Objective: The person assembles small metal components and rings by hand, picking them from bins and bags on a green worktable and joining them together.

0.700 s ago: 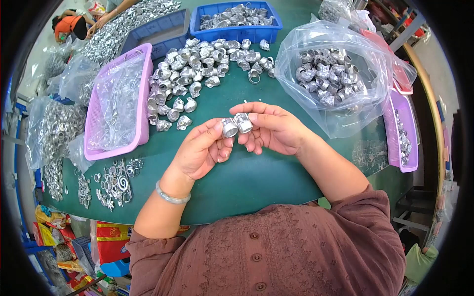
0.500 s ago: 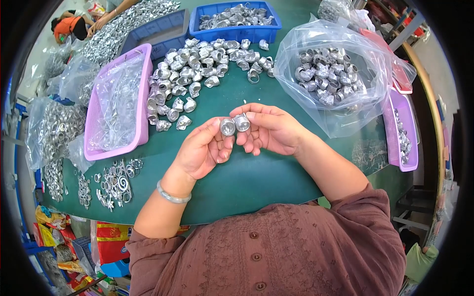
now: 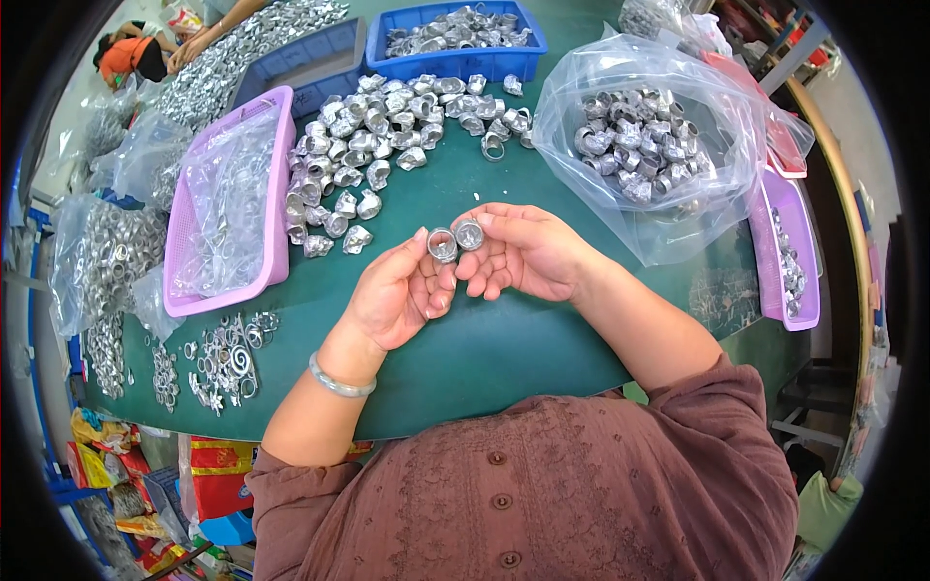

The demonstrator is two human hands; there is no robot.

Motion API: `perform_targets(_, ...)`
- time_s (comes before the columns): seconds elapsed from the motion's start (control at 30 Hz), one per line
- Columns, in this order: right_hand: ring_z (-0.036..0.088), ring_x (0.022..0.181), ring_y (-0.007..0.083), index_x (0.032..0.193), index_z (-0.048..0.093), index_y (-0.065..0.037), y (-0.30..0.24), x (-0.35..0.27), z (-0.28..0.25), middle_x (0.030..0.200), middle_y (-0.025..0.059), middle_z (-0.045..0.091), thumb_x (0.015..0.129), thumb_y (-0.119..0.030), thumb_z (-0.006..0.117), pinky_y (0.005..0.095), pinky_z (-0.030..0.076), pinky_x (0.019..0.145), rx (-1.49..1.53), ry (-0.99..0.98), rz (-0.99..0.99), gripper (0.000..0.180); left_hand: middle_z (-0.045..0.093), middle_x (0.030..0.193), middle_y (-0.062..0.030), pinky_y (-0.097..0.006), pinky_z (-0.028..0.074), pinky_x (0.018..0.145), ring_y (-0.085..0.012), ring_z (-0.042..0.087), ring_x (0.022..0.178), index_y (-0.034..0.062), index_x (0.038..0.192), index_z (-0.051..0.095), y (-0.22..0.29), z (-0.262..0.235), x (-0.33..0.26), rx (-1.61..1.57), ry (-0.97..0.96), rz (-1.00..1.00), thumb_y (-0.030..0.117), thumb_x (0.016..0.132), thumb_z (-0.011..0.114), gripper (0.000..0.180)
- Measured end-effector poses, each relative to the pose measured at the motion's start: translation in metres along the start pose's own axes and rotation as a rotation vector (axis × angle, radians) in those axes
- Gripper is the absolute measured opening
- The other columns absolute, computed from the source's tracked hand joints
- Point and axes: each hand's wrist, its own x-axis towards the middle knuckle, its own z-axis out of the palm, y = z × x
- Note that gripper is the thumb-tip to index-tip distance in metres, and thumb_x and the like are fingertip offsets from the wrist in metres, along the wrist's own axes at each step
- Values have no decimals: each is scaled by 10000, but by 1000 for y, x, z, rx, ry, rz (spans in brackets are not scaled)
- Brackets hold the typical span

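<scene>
In my left hand (image 3: 399, 295) a silvery metal ring (image 3: 443, 246) is pinched between thumb and fingers. A second chunky ring (image 3: 469, 234) sits in the closed fingers of my right hand (image 3: 528, 254). The two rings are side by side at the fingertips, their round openings showing, held above the green table (image 3: 504, 349). Beyond my hands lies a loose pile of similar rings (image 3: 373, 136). To the right of the pile, an open clear plastic bag (image 3: 668, 228) holds more rings (image 3: 635, 145).
A pink basket (image 3: 281, 194) lined with clear plastic stands left. At the back are a blue bin (image 3: 455, 66) of metal pieces and a dark blue tray (image 3: 300, 73). Small metal parts (image 3: 228, 363) lie near left; a purple basket (image 3: 809, 281) is right. Another person (image 3: 136, 58) works far left.
Both rings have been turned slightly at my fingertips, so the right one now shows its round opening more. My hands stay in nearly the same place.
</scene>
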Motion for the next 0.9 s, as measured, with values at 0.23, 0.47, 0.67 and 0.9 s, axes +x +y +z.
perform_targets(0.23, 632, 676, 229, 1036, 486, -4, 1, 1, -1, 829, 166, 619, 936, -219, 393, 304, 523, 593, 5, 1, 2, 255, 587, 709, -41, -232, 403, 496, -135, 524, 545, 57, 1014, 530, 1, 0, 0, 0, 25, -8, 316, 949, 355, 320)
perform_targets(0.47, 631, 673, 228, 1033, 488, -7, 2, 2, -3, 824, 168, 617, 935, -232, 400, 309, 525, 590, 3, -1, -1, 260, 586, 704, -37, -230, 398, 495, -131, 526, 550, 51, 1010, 533, 0, 3, -1, 42, 46, 2, 317, 949, 358, 324)
perform_targets(0.67, 618, 641, 185, 1031, 487, -10, 0, -1, 1, 770, 118, 600, 882, -263, 527, 271, 513, 534, -49, 52, 21, 297, 582, 693, -29, -221, 401, 483, -118, 528, 544, 53, 971, 538, -1, 8, 0, 79, 77, 0, 327, 942, 382, 317)
perform_targets(0.9, 543, 593, 80, 985, 523, -11, -5, -9, 14, 725, 45, 578, 760, -131, 665, 212, 446, 473, -586, 137, -105, 292, 589, 767, -41, -199, 454, 513, -92, 548, 592, 15, 1115, 481, -14, 27, 4, 516, 92, 152, 320, 948, 368, 365)
